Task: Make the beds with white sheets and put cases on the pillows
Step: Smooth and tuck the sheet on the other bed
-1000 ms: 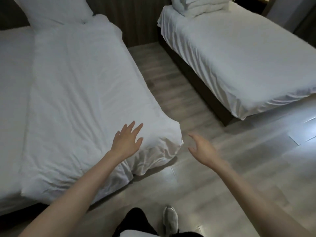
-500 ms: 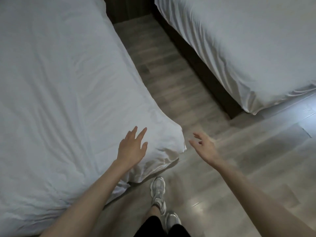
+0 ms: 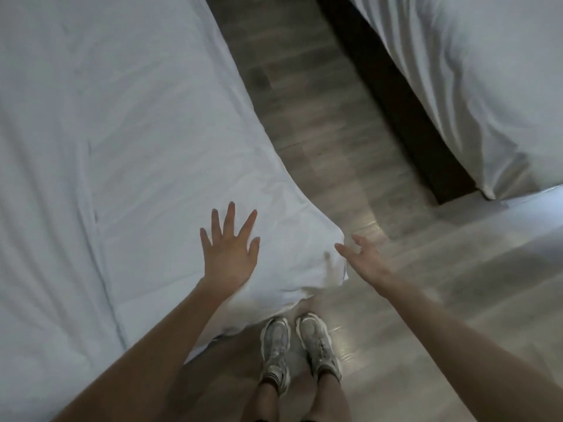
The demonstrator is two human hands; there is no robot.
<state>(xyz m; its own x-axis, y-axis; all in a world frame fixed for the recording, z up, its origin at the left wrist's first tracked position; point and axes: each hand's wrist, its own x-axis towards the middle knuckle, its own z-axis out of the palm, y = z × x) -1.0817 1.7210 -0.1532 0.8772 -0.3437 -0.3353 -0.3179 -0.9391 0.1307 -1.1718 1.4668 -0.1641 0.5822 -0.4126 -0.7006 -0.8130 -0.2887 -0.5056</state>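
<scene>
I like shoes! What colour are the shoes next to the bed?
The shoes are silvery grey and white, seen best in the head view.

left hand (image 3: 230, 257) spread above white sheet (image 3: 146, 141) corner, right hand (image 3: 364, 260) beside it

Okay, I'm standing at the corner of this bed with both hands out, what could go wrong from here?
1. The sheet looks bunched at the bed corner. If the right hand tugs there while the left hand lies spread on top, new creases may form.
2. The shoes stand right by the hanging edge, so a step could catch the cloth and pull it loose.
</scene>
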